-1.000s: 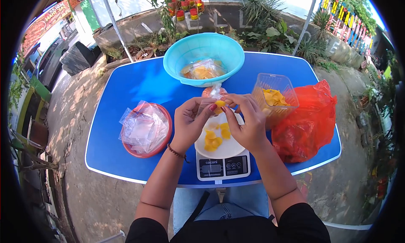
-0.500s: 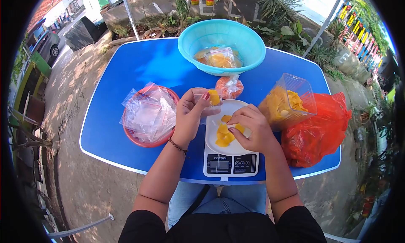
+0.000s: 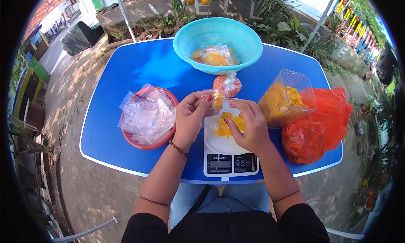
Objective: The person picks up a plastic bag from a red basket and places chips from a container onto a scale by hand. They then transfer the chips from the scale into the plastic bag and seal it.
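My left hand (image 3: 190,114) pinches a small clear zip bag (image 3: 217,101) with yellow chips in it, held up over the far left part of the plate. To its right, my right hand (image 3: 255,125) hovers above the plate with thumb and forefinger apart, and I see nothing between them. Thin yellow chips (image 3: 226,116) lie on the round white plate (image 3: 230,148) of a kitchen scale (image 3: 231,165). The right hand's fingers cover part of the chips. Whatever the scale's display reads is too faint to make out.
A red basket of empty zip bags (image 3: 147,115) stands left. Behind the scale are a knotted bag of orange food (image 3: 227,85) and a turquoise basin (image 3: 185,44) holding filled bags. A tilted clear container of chips (image 3: 278,100) and a red plastic bag (image 3: 314,131) sit right.
My right hand has lifted off the chips and its fingers have spread. The chips on the plate have shifted into a different heap. My left hand still holds the zip bag, now turned slightly.
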{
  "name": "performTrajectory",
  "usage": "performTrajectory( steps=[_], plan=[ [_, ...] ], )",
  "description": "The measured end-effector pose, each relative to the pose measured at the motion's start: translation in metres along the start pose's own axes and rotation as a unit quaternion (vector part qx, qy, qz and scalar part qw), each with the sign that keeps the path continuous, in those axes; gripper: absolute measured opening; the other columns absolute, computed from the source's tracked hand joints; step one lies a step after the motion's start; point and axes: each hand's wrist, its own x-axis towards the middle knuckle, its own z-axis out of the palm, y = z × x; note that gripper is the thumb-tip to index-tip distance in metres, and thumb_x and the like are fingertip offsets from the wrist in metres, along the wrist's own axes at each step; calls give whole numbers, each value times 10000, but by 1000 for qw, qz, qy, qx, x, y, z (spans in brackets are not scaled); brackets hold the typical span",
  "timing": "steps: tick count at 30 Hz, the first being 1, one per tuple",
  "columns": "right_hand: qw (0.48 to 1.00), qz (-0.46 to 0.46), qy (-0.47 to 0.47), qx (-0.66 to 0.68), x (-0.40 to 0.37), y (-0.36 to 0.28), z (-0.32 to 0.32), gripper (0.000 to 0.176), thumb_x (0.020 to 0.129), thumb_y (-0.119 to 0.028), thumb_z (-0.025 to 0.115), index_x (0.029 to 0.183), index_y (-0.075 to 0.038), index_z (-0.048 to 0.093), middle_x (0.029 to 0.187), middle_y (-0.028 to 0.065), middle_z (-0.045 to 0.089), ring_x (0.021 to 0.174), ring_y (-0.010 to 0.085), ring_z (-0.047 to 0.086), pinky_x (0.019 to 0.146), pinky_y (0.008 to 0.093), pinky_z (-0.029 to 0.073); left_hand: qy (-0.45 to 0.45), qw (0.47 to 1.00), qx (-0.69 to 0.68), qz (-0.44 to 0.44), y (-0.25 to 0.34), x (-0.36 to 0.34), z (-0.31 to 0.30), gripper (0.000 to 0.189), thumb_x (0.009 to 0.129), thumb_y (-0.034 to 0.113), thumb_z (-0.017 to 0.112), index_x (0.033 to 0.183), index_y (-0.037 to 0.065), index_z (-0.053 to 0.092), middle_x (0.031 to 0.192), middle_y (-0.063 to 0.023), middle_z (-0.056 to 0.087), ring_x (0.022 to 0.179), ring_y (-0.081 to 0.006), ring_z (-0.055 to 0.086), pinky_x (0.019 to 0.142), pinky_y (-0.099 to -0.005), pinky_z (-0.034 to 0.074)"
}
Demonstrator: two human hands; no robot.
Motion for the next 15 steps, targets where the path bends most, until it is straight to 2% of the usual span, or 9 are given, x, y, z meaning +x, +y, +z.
performTrajectory(
  steps=[2, 5, 8, 12, 14, 15],
  plan=[
    [1000, -16, 3, 2, 0, -1, -2, 389, 762, -50, 718, 1138, -9, 628, 1087, 135, 632, 985, 312, 609, 853, 405, 499, 8, 1000, 3, 11, 5, -4, 9, 252, 961, 129, 646, 1167, -16, 625, 1061, -117, 707, 944, -136, 687, 829, -291, 562],
    [999, -50, 1, -1, 1, -2, -3, 409, 768, -35, 706, 1168, -6, 624, 1101, 144, 628, 983, 320, 612, 852, 408, 500, -34, 998, 34, 39, 1, -4, 7, 264, 946, 121, 668, 1162, -25, 623, 1090, -117, 704, 956, -140, 685, 834, -283, 562],
    [997, -74, -9, 5, 2, -2, -3, 396, 771, -27, 696, 1161, -9, 632, 1091, 145, 631, 977, 318, 612, 841, 408, 500, -59, 995, 44, 73, -3, -2, 10, 263, 968, 136, 636, 1176, -24, 614, 1113, -122, 700, 985, -167, 691, 835, -301, 571],
    [999, -23, 25, 20, 0, 0, -3, 317, 767, -27, 688, 1083, -24, 669, 1046, 136, 639, 933, 307, 606, 826, 390, 496, -30, 999, 4, 17, 0, -2, 12, 267, 1014, 196, 555, 1212, 19, 578, 1165, -157, 681, 1036, -239, 691, 846, -333, 574],
    [1000, -18, -23, -7, -1, 11, -9, 257, 764, -48, 700, 1020, -45, 688, 995, 113, 635, 912, 295, 595, 808, 377, 492, 0, 1000, -9, -11, 2, -1, 9, 265, 1032, 224, 511, 1223, 47, 561, 1187, -191, 667, 1039, -282, 692, 865, -370, 574],
    [999, -16, -47, -21, -2, 15, -11, 227, 763, -58, 707, 989, -56, 698, 969, 101, 633, 901, 289, 589, 799, 371, 489, 4, 1000, -26, -14, 2, 0, 7, 271, 1034, 237, 507, 1225, 51, 557, 1192, -190, 666, 1042, -283, 693, 857, -360, 574]
  ],
)
